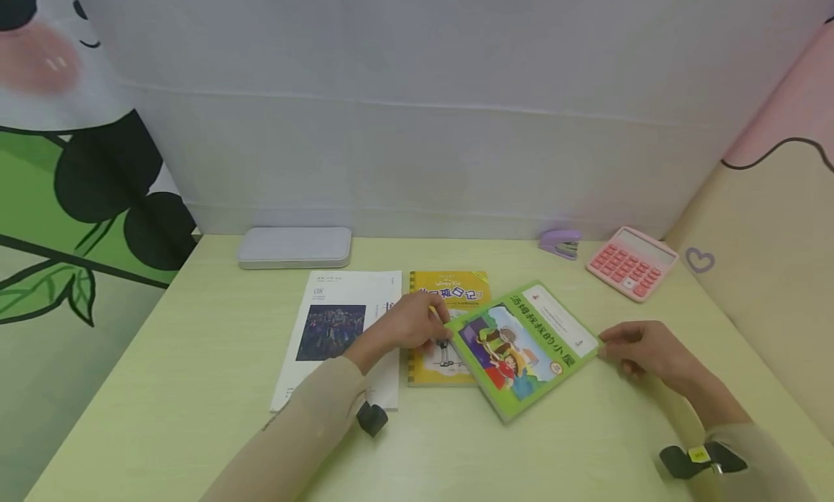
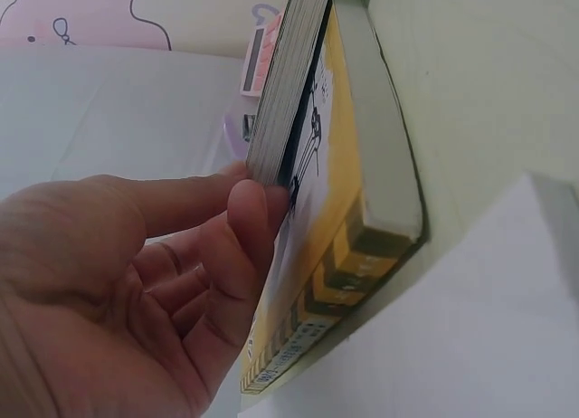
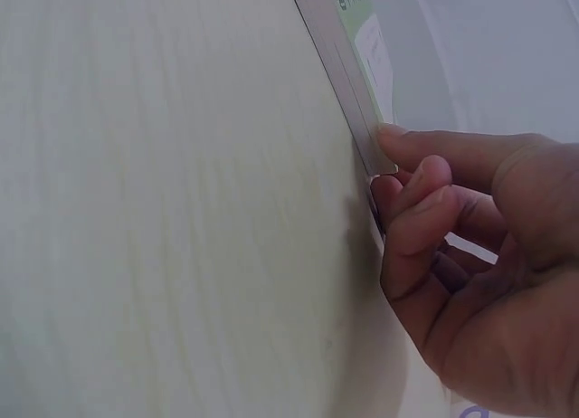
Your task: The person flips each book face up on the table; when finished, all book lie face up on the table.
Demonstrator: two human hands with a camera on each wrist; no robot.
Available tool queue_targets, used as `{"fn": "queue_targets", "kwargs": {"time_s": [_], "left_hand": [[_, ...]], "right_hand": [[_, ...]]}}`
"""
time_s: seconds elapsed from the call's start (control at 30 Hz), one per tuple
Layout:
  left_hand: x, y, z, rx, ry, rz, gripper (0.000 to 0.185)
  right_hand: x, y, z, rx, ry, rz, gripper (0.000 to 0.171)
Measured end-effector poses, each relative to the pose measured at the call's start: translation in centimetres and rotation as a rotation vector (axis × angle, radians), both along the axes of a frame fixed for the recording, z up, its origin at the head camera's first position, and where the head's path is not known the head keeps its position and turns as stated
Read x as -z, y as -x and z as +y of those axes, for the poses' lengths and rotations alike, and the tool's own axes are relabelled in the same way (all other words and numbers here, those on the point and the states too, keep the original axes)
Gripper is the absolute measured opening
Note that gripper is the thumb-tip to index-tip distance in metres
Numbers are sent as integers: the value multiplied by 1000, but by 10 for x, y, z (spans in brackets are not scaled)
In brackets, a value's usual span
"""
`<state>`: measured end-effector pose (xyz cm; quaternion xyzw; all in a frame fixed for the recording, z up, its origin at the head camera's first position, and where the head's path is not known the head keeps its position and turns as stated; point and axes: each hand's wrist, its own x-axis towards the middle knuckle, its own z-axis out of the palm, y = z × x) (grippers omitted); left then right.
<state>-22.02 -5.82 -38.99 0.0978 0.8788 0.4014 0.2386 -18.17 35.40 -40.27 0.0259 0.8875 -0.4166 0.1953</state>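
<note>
Both hands pinch opposite corners of a green picture book (image 1: 524,348) (thin, stiff-covered, probably light): left hand (image 1: 410,321) at its left corner over the yellow book (image 1: 449,293), right hand (image 1: 641,346) at its right corner.

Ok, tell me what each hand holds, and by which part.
Both hold the green picture book: left hand at its left corner, right hand at its right corner.

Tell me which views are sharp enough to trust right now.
Head view: evenly lit, sharp on the green book, blurred at the top-left corner. Left wrist view: yellow book fills the frame, near palm soft. Right wrist view: table washed pale, fingers fairly clear.
</note>
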Motion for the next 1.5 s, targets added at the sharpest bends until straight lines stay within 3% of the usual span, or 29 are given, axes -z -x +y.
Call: {"fn": "queue_targets", "kwargs": {"time_s": [0.47,1.0,1.3,1.5], "left_hand": [[4,-4,1,17,-12,-2,10],[4,-7,0,47,-43,-3,6],[1,-12,2,82,-76,-12,4],[0,-15,5,117,-110,-25,5]], "right_hand": [[-1,8,-3,90,-38,1,37],[-3,5,-17,152,-137,125,37],[-11,1,-26,31,-245,130,67],[-10,2,-23,-39,-237,110,80]]}}
